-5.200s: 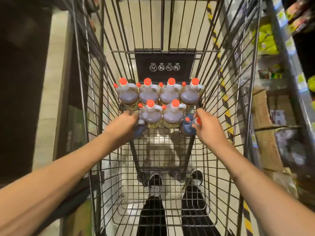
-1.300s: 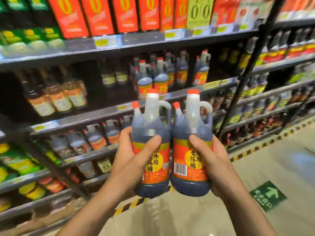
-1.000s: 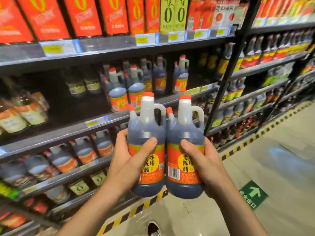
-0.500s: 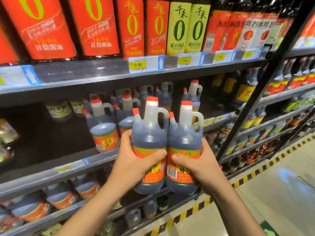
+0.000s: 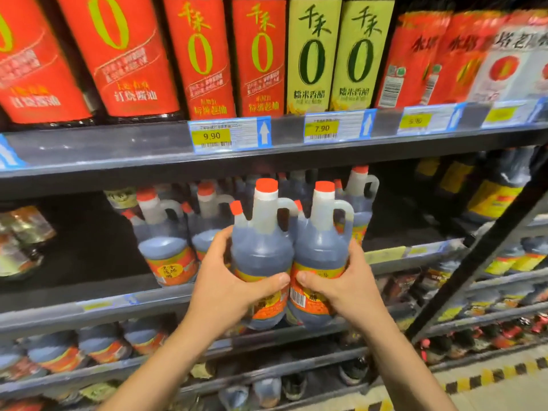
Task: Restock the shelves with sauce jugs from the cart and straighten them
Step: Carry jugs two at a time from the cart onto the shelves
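Now gripping one sauce jug [image 5: 262, 256] in left hand [image 5: 225, 287], another jug [image 5: 321, 253] touching it in right hand [image 5: 347, 289], shelf [image 5: 98, 304] just beyond.

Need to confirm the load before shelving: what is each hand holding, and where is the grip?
Left hand grips the left jug around its lower body at the label; right hand grips the right jug likewise.
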A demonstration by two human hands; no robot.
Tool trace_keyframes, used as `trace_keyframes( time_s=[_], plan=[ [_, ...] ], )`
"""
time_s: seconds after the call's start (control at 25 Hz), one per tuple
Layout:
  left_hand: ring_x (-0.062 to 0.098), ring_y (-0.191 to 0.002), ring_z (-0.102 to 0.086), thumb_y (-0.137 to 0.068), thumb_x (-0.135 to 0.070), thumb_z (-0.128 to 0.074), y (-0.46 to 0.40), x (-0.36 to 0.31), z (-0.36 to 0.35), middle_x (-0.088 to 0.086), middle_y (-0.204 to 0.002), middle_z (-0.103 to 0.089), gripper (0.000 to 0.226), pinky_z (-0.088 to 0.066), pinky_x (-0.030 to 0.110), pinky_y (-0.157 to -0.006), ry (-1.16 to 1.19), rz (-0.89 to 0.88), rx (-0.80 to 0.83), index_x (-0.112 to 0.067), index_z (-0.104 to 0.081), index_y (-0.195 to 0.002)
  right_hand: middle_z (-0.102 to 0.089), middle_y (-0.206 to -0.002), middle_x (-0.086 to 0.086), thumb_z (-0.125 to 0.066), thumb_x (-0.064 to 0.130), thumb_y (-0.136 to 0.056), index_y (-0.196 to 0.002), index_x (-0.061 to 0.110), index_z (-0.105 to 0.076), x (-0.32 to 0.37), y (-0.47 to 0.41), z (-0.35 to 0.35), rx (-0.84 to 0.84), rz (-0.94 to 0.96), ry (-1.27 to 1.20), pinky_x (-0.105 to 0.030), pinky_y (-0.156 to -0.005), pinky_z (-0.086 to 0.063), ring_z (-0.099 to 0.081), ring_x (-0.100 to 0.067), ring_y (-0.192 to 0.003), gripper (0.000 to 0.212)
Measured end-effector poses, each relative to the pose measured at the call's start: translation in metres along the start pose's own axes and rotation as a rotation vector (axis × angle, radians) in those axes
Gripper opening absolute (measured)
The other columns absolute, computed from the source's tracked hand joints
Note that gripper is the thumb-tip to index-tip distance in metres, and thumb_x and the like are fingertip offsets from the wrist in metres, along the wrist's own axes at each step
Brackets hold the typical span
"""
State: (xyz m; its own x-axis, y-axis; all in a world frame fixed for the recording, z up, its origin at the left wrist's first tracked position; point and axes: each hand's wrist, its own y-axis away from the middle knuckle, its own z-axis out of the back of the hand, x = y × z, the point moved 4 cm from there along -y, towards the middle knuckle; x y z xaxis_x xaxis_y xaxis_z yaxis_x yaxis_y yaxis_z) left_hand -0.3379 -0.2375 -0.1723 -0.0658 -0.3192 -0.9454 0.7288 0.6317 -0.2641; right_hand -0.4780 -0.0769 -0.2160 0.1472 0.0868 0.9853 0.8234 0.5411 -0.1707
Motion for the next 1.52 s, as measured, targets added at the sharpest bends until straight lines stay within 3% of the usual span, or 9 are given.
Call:
trace_keyframes(
  time_s=[0.16, 0.4, 0.72, 0.92, 1.04, 1.12, 1.28, 1.4, 1.52],
  plan=[
    [0.002, -0.112, -0.063, -0.048, -0.035, -0.099, -0.006, -0.008, -0.016, -0.015, -0.121, -0.065, 0.094, -0.055, 0.028, -0.092, -0.093, -0.044, -0.201, -0.027, -0.051, -0.129, -0.071, -0.119, 0.008, -0.097, 0.016, -0.058, -0.124, 0.030, -0.056, 0.012, -0.025, 0.017, 0.040, 0.112, 0.101, -0.029, -0.083, -0.059, -0.071, -0.008, -0.107, 0.080],
    [0.015, -0.117, -0.062, -0.054, -0.033, -0.098, -0.008, -0.007, -0.037, -0.005, -0.121, -0.063, 0.089, -0.055, 0.047, -0.096, -0.120, -0.061, -0.320, -0.021, -0.048, -0.127, -0.069, -0.113, 0.024, -0.099, 0.013, -0.057, -0.117, 0.039, -0.055, 0.020, -0.039, 0.031, 0.080, 0.197, 0.148, -0.010, -0.081, -0.052, -0.064, 0.007, -0.107, 0.078],
    [0.003, -0.112, -0.062, -0.059, -0.022, -0.097, -0.020, 0.011, -0.042, -0.017, -0.116, -0.064, 0.079, -0.052, 0.028, -0.095, -0.197, -0.091, -0.345, -0.021, -0.053, -0.125, -0.052, -0.117, 0.003, -0.100, 0.018, -0.054, -0.121, 0.014, -0.056, 0.012, -0.059, 0.029, 0.019, 0.349, 0.318, -0.002, -0.088, -0.036, -0.046, 0.009, -0.112, 0.081],
    [0.017, -0.115, -0.056, -0.057, -0.045, -0.095, -0.025, 0.031, -0.036, 0.001, -0.117, -0.055, 0.079, -0.050, 0.038, -0.095, -0.324, -0.095, -0.335, -0.023, -0.050, -0.118, -0.056, -0.116, 0.003, -0.099, 0.027, -0.057, -0.117, 0.026, -0.053, 0.008, -0.062, 0.023, -0.002, 0.341, 0.371, -0.005, -0.087, -0.040, -0.052, 0.000, -0.107, 0.076],
    [0.014, -0.105, -0.054, -0.055, -0.042, -0.096, -0.030, 0.027, -0.038, -0.001, -0.108, -0.052, 0.074, -0.044, 0.014, -0.085, -0.393, -0.079, -0.344, -0.023, -0.049, -0.108, -0.057, -0.113, 0.010, -0.098, 0.034, -0.058, -0.117, 0.038, -0.049, 0.009, -0.065, 0.024, -0.036, 0.307, 0.438, -0.003, -0.084, -0.040, -0.051, 0.002, -0.103, 0.077],
    [0.010, -0.094, -0.051, -0.055, -0.042, -0.097, -0.032, 0.026, -0.039, -0.008, -0.098, -0.050, 0.070, -0.040, 0.011, -0.073, -0.474, -0.057, -0.342, -0.025, -0.047, -0.101, -0.060, -0.113, 0.010, -0.096, 0.042, -0.059, -0.116, 0.033, -0.050, 0.007, -0.067, 0.026, -0.027, 0.267, 0.503, -0.010, -0.085, -0.046, -0.055, -0.003, -0.105, 0.073],
    [0.015, -0.088, -0.061, -0.057, -0.053, -0.092, -0.034, 0.036, -0.037, -0.012, -0.094, -0.063, 0.067, -0.040, 0.024, -0.062, -0.561, 0.050, -0.278, -0.028, -0.046, -0.099, -0.066, -0.121, 0.004, -0.087, 0.062, -0.061, -0.135, 0.021, -0.048, 0.002, -0.071, 0.026, -0.008, 0.192, 0.756, -0.046, -0.082, -0.059, -0.064, -0.021, -0.114, 0.093],
    [0.019, -0.086, -0.061, -0.060, -0.058, -0.088, -0.037, 0.035, -0.040, -0.009, -0.093, -0.062, 0.069, -0.039, 0.028, -0.059, -0.636, 0.055, -0.263, -0.027, -0.044, -0.104, -0.067, -0.118, -0.002, -0.085, 0.064, -0.064, -0.131, 0.019, -0.041, -0.001, -0.073, 0.026, -0.019, 0.202, 0.874, -0.049, -0.074, -0.060, -0.068, -0.029, -0.106, 0.091],
    [0.017, -0.086, -0.061, -0.067, -0.059, -0.083, -0.037, 0.038, -0.043, -0.010, -0.096, -0.062, 0.065, -0.046, 0.030, -0.060, -0.608, 0.033, -0.244, -0.028, -0.041, -0.106, -0.061, -0.125, -0.003, -0.087, 0.056, -0.068, -0.135, 0.018, -0.039, -0.008, -0.071, 0.024, -0.010, 0.196, 0.777, -0.045, -0.081, -0.060, -0.062, -0.026, -0.115, 0.090]
  ],
)
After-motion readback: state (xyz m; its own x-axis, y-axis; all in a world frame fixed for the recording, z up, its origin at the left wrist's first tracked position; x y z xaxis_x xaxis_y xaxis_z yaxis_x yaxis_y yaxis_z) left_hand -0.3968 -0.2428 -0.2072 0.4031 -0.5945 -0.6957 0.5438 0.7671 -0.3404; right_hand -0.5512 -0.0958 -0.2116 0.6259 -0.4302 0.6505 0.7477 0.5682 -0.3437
